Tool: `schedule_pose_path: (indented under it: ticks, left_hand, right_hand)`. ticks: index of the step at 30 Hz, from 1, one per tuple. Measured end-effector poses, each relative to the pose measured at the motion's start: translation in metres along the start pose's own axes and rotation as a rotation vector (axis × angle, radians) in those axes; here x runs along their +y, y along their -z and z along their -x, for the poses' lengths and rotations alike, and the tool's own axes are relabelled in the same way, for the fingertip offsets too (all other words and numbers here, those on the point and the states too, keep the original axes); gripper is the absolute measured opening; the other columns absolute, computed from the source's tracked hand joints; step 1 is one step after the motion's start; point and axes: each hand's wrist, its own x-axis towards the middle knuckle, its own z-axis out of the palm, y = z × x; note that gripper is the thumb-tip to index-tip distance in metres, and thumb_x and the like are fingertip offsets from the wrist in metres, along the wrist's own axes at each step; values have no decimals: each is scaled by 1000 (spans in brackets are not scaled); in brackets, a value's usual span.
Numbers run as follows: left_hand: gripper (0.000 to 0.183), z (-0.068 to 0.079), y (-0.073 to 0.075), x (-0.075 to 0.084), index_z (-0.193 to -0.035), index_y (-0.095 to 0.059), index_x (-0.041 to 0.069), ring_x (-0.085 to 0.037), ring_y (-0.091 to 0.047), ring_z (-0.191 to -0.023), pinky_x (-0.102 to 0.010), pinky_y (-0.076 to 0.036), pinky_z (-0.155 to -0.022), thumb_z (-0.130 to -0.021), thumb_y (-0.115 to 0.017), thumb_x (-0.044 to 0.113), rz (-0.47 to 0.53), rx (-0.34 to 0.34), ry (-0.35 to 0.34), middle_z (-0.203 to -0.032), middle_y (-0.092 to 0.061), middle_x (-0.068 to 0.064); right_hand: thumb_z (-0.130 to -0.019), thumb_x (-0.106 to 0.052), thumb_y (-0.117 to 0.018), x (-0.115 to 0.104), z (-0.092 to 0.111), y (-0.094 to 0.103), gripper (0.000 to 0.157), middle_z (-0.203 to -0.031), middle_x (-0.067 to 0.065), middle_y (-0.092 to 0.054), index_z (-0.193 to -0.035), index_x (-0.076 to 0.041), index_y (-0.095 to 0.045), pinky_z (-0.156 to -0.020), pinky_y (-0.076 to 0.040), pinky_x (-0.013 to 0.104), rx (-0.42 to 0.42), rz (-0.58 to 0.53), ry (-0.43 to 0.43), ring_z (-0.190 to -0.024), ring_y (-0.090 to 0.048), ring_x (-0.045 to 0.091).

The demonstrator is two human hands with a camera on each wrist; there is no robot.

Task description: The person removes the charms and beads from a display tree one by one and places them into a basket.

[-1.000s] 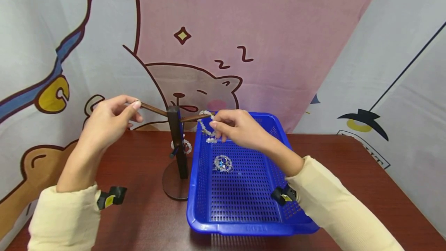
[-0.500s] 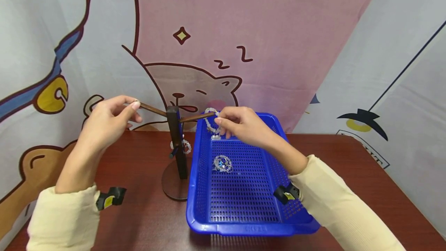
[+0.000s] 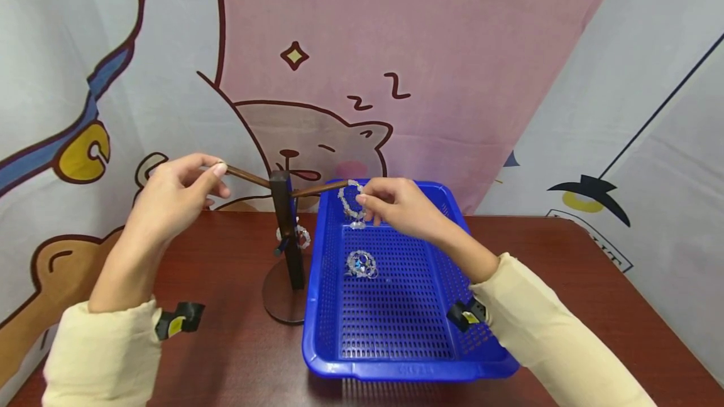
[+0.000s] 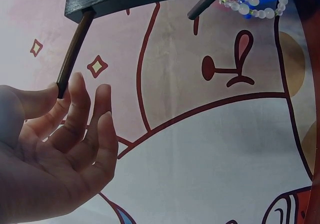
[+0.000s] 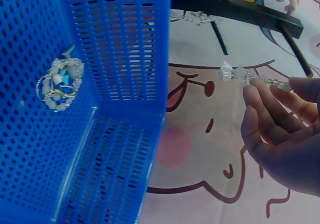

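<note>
My left hand (image 3: pixel 178 196) pinches the tip of the left wooden peg (image 3: pixel 247 175) of a dark stand (image 3: pixel 287 231). Between thumb and fingers my right hand (image 3: pixel 401 209) pinches a clear beaded bracelet (image 3: pixel 352 206) with a pale flower-like charm (image 5: pixel 226 72). That bracelet hangs at the end of the right peg (image 3: pixel 317 189); whether the tip is inside its loop I cannot tell. Lower on the stand hangs another beaded bracelet (image 3: pixel 304 237), also seen in the left wrist view. More beaded jewellery (image 3: pixel 362 264) with a blue piece lies in the blue basket (image 3: pixel 410 370).
The basket stands right of the stand, its left rim close to the stand's round base (image 3: pixel 277 303). Both are on a reddish-brown table (image 3: pixel 226 357). A printed cartoon cloth (image 3: pixel 452 80) hangs behind. A short lower peg (image 3: pixel 279 247) sticks out toward the front.
My right hand has moved a little to the right with the bracelet, from along the right peg to its end. The left hand stays on the left peg.
</note>
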Motion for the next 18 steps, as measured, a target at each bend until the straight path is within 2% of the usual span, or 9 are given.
schedule_pose_path:
  ticks: [5, 12, 18]
  left_hand:
    - [33, 0, 0, 0, -107, -59, 6, -15, -53, -63, -25, -39, -54, -96, -45, 33, -13, 0, 3, -73, -63, 0]
    - [35, 1, 1, 1, -107, -59, 6, -18, -54, -65, -26, -40, -56, -96, -44, 36, -19, -3, 9, -75, -64, -3]
    - [34, 1, 0, 1, -107, -59, 6, -17, -54, -65, -26, -40, -55, -96, -44, 35, -19, -2, 10, -75, -64, -3]
  right_hand:
    - [-92, -13, -55, 10, 2, -3, 17, -63, 2, -61, -80, -4, -62, -52, -42, 27, -1, 23, -25, -58, -59, 19]
    - [-92, -12, -55, 26, 4, -11, 16, -64, 3, -61, -80, -4, -62, -52, -45, 28, -26, -5, -24, -59, -60, 25]
    - [-92, -11, -54, 42, 7, -19, 15, -66, 6, -63, -81, -5, -62, -54, -47, 29, -66, -31, -65, -60, -60, 27]
